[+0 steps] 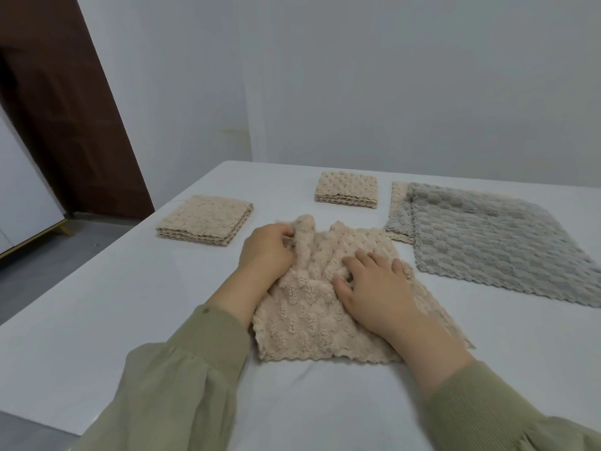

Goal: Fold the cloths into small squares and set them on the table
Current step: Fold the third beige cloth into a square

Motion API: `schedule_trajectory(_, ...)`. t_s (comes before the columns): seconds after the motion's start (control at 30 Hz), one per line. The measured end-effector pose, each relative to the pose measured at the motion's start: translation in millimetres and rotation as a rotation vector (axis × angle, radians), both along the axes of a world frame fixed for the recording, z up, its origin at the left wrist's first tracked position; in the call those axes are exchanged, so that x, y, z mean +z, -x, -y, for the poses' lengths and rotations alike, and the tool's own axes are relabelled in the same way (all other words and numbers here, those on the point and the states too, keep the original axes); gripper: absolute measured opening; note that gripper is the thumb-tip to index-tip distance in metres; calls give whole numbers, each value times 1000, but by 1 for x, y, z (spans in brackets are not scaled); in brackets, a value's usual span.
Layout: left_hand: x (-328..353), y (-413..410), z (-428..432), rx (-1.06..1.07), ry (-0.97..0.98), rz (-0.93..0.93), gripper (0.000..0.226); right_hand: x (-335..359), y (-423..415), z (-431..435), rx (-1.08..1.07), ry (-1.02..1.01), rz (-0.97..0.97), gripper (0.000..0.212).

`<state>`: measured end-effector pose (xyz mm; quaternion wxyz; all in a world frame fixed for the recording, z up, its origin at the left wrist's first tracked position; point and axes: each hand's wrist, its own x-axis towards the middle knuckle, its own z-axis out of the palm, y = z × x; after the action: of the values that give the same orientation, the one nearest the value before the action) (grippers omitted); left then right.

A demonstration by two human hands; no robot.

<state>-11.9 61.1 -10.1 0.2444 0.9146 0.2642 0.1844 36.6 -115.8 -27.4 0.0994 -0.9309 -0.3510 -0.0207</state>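
A: What's taking up the most room?

B: The white table [130, 304], w/ a pale wall [357, 76] standing behind it & a dark brown door [65, 125] showing at far left. Next biggest is the grey cloth [494, 239], lying open & flat at the right, spreading over a beige cloth [398, 203] that's peeking out at its left edge.

A: And the one being worked on?

B: The beige towel [312, 307] is sitting at centre, near the front edge, partly bunched at its far end, flat nearer the person.

A: Hands?

B: Both are coming out of olive sleeves [182, 385]. The left hand [266, 252] is closing around a raised ridge of the towel at its far left, fingers curled tight on the fabric. The right hand [377, 288] is lying palm-down on the towel, fingers spread wide, pressing rather than gripping.

A: Anything already folded?

B: Two beige stacks. The wider folded stack [205, 219] is resting to the left, well apart from the towel. The small square stack [346, 189] is sitting further back, just beside the grey cloth's left edge, not touching it.
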Motion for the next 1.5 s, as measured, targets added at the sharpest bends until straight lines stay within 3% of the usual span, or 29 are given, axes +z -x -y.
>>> schedule_trajectory(0.13,2,7,-10,119,-154,-60,40,2,2,-1,-16,-22,-9,54)
schedule_trajectory(0.27,7,7,-6,-32,-402,-130,30,0,2,-1,-41,0,-3,56)
schedule_trajectory(0.33,9,10,-1,-184,-397,-175,43,-1,1,-1,-40,15,-4,58)
schedule_trajectory(0.43,7,14,8,-409,-236,-412,64,-2,-2,1,-51,33,-12,61)
schedule_trajectory(0.53,1,15,9,-468,-257,-618,72,-3,-12,7,-159,69,-3,62)
schedule_trajectory(0.63,-2,14,6,-471,-273,-616,75,0,-18,14,-236,82,-7,64)
schedule_trajectory(0.8,-12,18,9,-446,-282,-530,74,8,3,21,-101,31,77,68)
schedule_trajectory(0.93,-14,35,14,-458,-267,-394,73,4,20,24,-49,131,-35,76)
schedule_trajectory(1.2,-21,78,17,-501,-414,-458,81,2,41,37,-40,183,-79,78)
schedule_trajectory(1.5,-12,86,17,-492,-285,-544,73,-1,51,43,-66,228,-101,77)
